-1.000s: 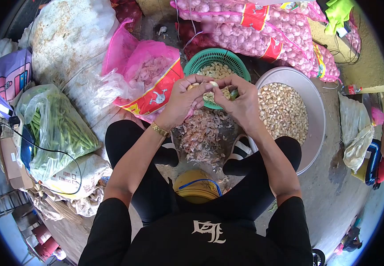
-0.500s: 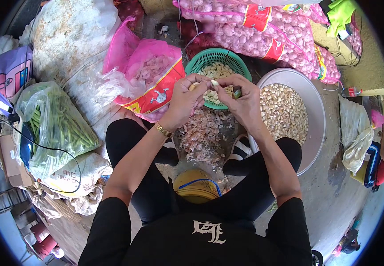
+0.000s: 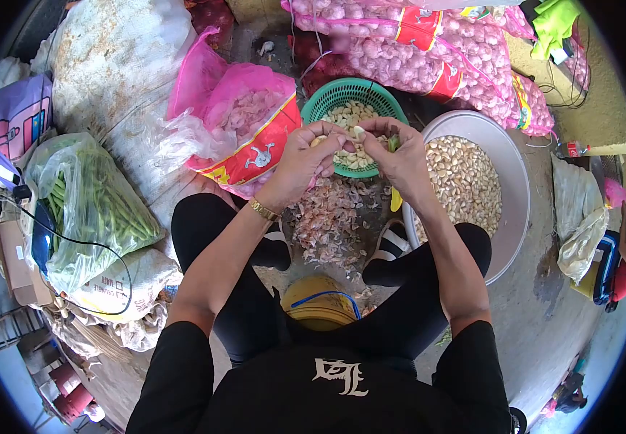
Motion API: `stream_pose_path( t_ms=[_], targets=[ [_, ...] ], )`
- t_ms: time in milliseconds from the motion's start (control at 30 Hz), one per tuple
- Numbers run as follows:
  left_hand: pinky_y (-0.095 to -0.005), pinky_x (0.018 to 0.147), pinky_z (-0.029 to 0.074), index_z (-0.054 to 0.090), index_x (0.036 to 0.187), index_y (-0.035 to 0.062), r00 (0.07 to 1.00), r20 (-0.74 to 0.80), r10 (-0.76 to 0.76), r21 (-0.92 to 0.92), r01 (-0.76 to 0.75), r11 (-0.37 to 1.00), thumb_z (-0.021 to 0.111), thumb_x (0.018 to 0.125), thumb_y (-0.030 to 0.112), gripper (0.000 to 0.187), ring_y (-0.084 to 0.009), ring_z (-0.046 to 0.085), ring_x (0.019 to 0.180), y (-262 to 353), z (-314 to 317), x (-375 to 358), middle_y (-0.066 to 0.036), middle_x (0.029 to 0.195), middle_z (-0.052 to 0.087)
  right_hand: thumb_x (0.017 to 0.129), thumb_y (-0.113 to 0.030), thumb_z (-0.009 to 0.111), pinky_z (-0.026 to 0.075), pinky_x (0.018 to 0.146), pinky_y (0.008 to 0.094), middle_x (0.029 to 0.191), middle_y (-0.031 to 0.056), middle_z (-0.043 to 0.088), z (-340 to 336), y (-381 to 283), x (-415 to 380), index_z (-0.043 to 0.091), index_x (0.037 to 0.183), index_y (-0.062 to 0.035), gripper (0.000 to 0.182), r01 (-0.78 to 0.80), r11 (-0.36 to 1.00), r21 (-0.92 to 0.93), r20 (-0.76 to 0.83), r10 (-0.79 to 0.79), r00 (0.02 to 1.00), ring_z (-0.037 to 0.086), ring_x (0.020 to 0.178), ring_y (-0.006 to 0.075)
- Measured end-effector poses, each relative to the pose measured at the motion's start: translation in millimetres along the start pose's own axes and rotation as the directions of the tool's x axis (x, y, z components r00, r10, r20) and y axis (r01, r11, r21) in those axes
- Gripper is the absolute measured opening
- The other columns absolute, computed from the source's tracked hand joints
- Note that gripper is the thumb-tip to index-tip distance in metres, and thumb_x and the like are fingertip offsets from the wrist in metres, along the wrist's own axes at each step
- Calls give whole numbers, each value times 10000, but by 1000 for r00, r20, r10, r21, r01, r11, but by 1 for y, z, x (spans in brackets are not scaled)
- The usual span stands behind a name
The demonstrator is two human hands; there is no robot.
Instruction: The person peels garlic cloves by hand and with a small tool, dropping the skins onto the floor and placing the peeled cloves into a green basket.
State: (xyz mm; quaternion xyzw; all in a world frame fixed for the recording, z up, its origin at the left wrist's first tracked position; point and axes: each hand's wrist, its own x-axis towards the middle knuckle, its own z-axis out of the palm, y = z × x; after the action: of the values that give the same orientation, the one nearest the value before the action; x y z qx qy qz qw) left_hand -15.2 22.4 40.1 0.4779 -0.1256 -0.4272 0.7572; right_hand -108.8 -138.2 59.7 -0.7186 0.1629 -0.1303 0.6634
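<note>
Garlic clove [image 3: 357,133]: pinched between the fingertips of both hands, above the near rim of the green basket [image 3: 327,95]. Left hand [image 3: 300,163]: fingers closed on the clove from the left; gold bracelet [image 3: 262,210] at the wrist. Right hand [image 3: 402,160]: fingers closed on the clove and on a small green-and-yellow-handled knife [image 3: 395,197]. Directly below the hands: pile of garlic skins [image 3: 327,220] on the ground. Right of the hands: large metal bowl [image 3: 519,188] of peeled cloves. Left: pink mesh sack [image 3: 237,108].
</note>
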Motion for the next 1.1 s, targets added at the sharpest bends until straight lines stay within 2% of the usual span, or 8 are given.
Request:
stream_pose_path(
  t_ms=[233, 467, 600, 733, 800, 1000, 1033, 1100],
  targets=[
    [-142, 436, 327, 599, 1068, 7, 998, 53, -16, 226, 4, 974, 594, 966, 115, 149, 19, 395, 491, 7, -9, -2, -47, 874, 671, 901, -153, 687, 347, 421, 171, 773, -25, 593, -10, -6, 6, 651, 1012, -37, 164, -190, 949, 253, -9, 199, 980, 464, 560, -6],
    [-170, 552, 414, 616, 1145, -17, 992, 123, -23, 366, -24, 930, 616, 956, 144, 248, -19, 496, 597, 8, -18, 2, -43, 892, 661, 902, -151, 686, 342, 425, 168, 830, -31, 595, -9, -2, 6, 639, 996, -42, 151, -119, 986, 113, 8, 119, 993, 453, 544, -9],
    [-212, 752, 463, 651, 1107, -20, 997, 74, 21, 530, -57, 846, 634, 941, 145, 234, -45, 569, 815, 10, -12, -3, -26, 918, 651, 894, -147, 690, 366, 474, 178, 853, -20, 602, -13, -5, 4, 646, 1009, -39, 164, -101, 994, 51, 55, 98, 994, 502, 625, 16],
    [-207, 748, 449, 670, 1070, -12, 992, 77, 98, 543, -124, 830, 634, 941, 146, 207, -35, 559, 858, 4, -3, -4, -10, 920, 650, 886, -144, 695, 424, 597, 202, 870, -4, 608, -9, -5, 2, 665, 989, -29, 157, -50, 997, -53, 110, 56, 992, 539, 762, 48],
    [-214, 721, 439, 671, 1031, -11, 948, 109, 301, 518, -312, 797, 637, 934, 128, 173, -41, 550, 836, -1, -1, -2, 1, 914, 647, 883, -142, 698, 436, 638, 208, 873, -3, 612, -7, -9, 0, 669, 977, -24, 155, -98, 994, -38, 130, 102, 986, 540, 776, 51],
    [-208, 698, 441, 649, 950, -12, 963, 117, 245, 783, -241, 574, 630, 936, 98, 113, -46, 559, 778, 7, -9, -7, 2, 902, 648, 870, -142, 714, 465, 681, 227, 870, 14, 633, -13, -1, 6, 675, 969, -1, 177, -78, 997, -20, 69, 80, 994, 555, 788, 61],
    [-208, 698, 441, 649, 950, -12, 962, 117, 245, 783, -241, 573, 630, 936, 98, 113, -46, 559, 778, 5, -10, -6, 2, 902, 648, 862, -139, 721, 470, 666, 231, 853, 34, 648, -15, -1, 9, 676, 980, 10, 196, -44, 998, -52, 27, 45, 999, 565, 773, 67],
    [-195, 670, 440, 623, 1019, 2, 983, 92, 159, 486, -184, 854, 643, 929, 95, 132, -39, 555, 736, -1, -9, -4, 2, 847, 621, 849, -136, 730, 475, 658, 243, 838, 62, 664, -18, 9, 17, 677, 995, 17, 217, 64, 975, -211, -41, -74, 996, 581, 752, 82]
  ],
)
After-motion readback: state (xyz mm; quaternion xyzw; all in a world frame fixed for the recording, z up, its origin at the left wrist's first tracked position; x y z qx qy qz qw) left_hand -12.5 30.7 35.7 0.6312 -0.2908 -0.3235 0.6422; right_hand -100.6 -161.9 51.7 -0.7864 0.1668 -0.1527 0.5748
